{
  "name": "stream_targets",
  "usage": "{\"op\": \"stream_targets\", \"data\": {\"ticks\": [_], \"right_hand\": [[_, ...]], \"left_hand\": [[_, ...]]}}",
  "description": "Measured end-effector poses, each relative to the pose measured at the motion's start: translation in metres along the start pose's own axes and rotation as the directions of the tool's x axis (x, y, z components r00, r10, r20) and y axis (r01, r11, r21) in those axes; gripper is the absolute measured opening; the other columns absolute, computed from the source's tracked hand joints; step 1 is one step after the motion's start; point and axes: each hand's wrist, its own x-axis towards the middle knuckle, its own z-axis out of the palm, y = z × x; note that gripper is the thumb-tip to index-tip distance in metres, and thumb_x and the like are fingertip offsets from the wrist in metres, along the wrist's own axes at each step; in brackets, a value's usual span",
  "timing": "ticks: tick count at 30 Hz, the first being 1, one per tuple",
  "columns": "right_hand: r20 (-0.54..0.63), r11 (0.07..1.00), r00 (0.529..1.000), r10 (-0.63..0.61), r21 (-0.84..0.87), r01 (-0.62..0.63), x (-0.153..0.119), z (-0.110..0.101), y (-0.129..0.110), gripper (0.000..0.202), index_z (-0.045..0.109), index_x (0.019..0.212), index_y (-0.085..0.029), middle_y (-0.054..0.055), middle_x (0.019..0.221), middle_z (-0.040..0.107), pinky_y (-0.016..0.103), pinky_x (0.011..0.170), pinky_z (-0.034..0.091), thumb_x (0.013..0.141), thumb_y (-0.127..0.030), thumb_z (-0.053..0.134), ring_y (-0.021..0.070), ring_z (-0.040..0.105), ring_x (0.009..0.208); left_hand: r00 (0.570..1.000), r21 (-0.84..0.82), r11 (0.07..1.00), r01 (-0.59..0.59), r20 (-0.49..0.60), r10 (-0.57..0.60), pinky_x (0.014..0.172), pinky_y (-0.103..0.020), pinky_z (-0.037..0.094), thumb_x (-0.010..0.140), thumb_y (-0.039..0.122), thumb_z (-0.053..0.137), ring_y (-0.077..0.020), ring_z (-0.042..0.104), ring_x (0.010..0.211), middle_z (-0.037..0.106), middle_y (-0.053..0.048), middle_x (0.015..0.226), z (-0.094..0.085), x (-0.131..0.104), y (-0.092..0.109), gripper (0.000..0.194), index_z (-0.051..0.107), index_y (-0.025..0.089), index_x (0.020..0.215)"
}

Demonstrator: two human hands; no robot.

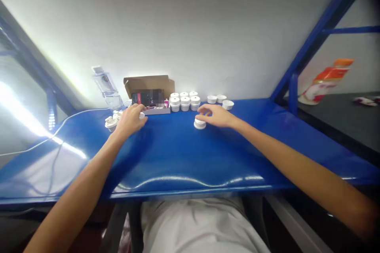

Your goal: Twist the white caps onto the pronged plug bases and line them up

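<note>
My right hand (216, 116) rests on a small white round jar (200, 124) standing on the blue table (178, 158), fingers curled over its top. My left hand (130, 119) reaches into a cluster of small white parts (111, 122) at the left, fingers closed over one white piece (142, 115); I cannot see clearly what it grips. A block of several closed white jars (184, 101) stands stacked by the wall between the hands. Three open white jars or lids (220, 101) sit to the right of that block.
An open cardboard box (150, 87) with a dark phone-like item stands against the wall. A clear plastic bottle (107, 87) leans at the left. A white cable (74, 116) runs over the table's left side. A blue frame post (292, 91) and an orange-white bag (325, 81) are at the right.
</note>
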Motion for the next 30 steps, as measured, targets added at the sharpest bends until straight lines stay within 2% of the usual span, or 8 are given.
{"op": "stream_targets", "data": {"ticks": [4, 9, 12, 16, 19, 23, 26, 30], "right_hand": [[0.08, 0.989, 0.988, -0.134, 0.078, 0.128, -0.008, 0.012, -0.017, 0.037, 0.072, 0.112, -0.021, 0.006, 0.107, 0.075, 0.034, 0.08, 0.055, 0.079, -0.038, 0.077, 0.0216, 0.069, 0.089], [-0.171, 0.933, 0.964, -0.203, 0.264, 0.244, -0.018, 0.018, -0.044, 0.032, 0.067, 0.111, -0.02, 0.006, 0.107, 0.072, 0.034, 0.081, 0.057, 0.086, -0.04, 0.071, 0.0197, 0.068, 0.088], [-0.285, 0.923, 0.914, -0.288, 0.173, 0.345, -0.024, 0.016, -0.056, 0.026, 0.067, 0.107, -0.02, 0.006, 0.106, 0.072, 0.035, 0.08, 0.055, 0.087, -0.037, 0.07, 0.0202, 0.066, 0.087], [-0.175, 0.915, 0.908, -0.38, 0.073, 0.397, -0.029, 0.019, -0.06, 0.023, 0.066, 0.103, -0.02, 0.005, 0.101, 0.071, 0.032, 0.077, 0.052, 0.084, -0.032, 0.07, 0.0192, 0.064, 0.085], [-0.032, 0.929, 0.939, -0.344, 0.132, 0.345, -0.031, 0.024, -0.058, 0.025, 0.064, 0.105, -0.02, 0.003, 0.096, 0.071, 0.03, 0.074, 0.054, 0.083, -0.032, 0.07, 0.0175, 0.065, 0.08], [-0.009, 0.917, 0.958, -0.286, 0.287, 0.277, -0.033, 0.03, -0.058, 0.032, 0.062, 0.108, -0.02, 0.003, 0.1, 0.072, 0.032, 0.08, 0.058, 0.081, -0.033, 0.073, 0.019, 0.069, 0.087], [-0.007, 0.897, 0.965, -0.264, 0.365, 0.248, -0.034, 0.031, -0.059, 0.042, 0.061, 0.115, -0.021, 0.005, 0.109, 0.071, 0.034, 0.084, 0.059, 0.076, -0.029, 0.075, 0.0219, 0.069, 0.1], [-0.032, 0.877, 0.966, -0.257, 0.412, 0.247, -0.034, 0.029, -0.058, 0.041, 0.063, 0.113, -0.022, 0.005, 0.114, 0.068, 0.037, 0.089, 0.06, 0.073, -0.023, 0.072, 0.0238, 0.068, 0.107]], "left_hand": [[0.975, -0.343, 0.914, -0.217, -0.026, 0.221, 0.086, -0.036, 0.052, 0.087, 0.034, 0.062, -0.0231, 0.067, 0.094, 0.07, -0.006, 0.106, 0.003, -0.008, 0.034, 0.026, 0.067, 0.02, 0.108], [0.91, -0.67, 0.642, -0.372, -0.129, 0.393, 0.087, -0.032, 0.055, 0.087, 0.029, 0.067, -0.0194, 0.066, 0.101, 0.065, -0.008, 0.123, 0.003, -0.027, 0.088, 0.045, 0.056, 0.022, 0.13], [0.898, -0.649, 0.64, -0.411, -0.168, 0.407, 0.088, -0.035, 0.054, 0.086, 0.03, 0.069, -0.0217, 0.064, 0.105, 0.063, -0.009, 0.125, 0.001, -0.031, 0.096, 0.047, 0.056, 0.023, 0.131], [0.919, -0.61, 0.705, -0.361, -0.105, 0.381, 0.087, -0.036, 0.053, 0.086, 0.038, 0.07, -0.0229, 0.064, 0.103, 0.066, -0.009, 0.116, 0.005, -0.028, 0.083, 0.046, 0.058, 0.021, 0.127], [0.92, -0.606, 0.727, -0.323, -0.02, 0.392, 0.089, -0.036, 0.052, 0.086, 0.047, 0.07, -0.024, 0.065, 0.104, 0.068, -0.008, 0.113, 0.013, -0.027, 0.079, 0.046, 0.062, 0.02, 0.122], [0.908, -0.648, 0.715, -0.263, 0.085, 0.41, 0.089, -0.036, 0.05, 0.084, 0.057, 0.07, -0.0248, 0.066, 0.101, 0.071, -0.008, 0.111, 0.019, -0.032, 0.089, 0.05, 0.067, 0.019, 0.116], [0.912, -0.736, 0.654, -0.174, 0.131, 0.389, 0.089, -0.035, 0.05, 0.082, 0.054, 0.074, -0.0233, 0.066, 0.098, 0.073, -0.007, 0.109, 0.019, -0.033, 0.094, 0.048, 0.068, 0.019, 0.113], [0.933, -0.882, 0.471, 0.001, 0.17, 0.317, 0.086, -0.034, 0.052, 0.075, 0.046, 0.082, -0.0214, 0.068, 0.094, 0.072, -0.008, 0.107, 0.017, -0.031, 0.093, 0.051, 0.066, 0.016, 0.112]]}}
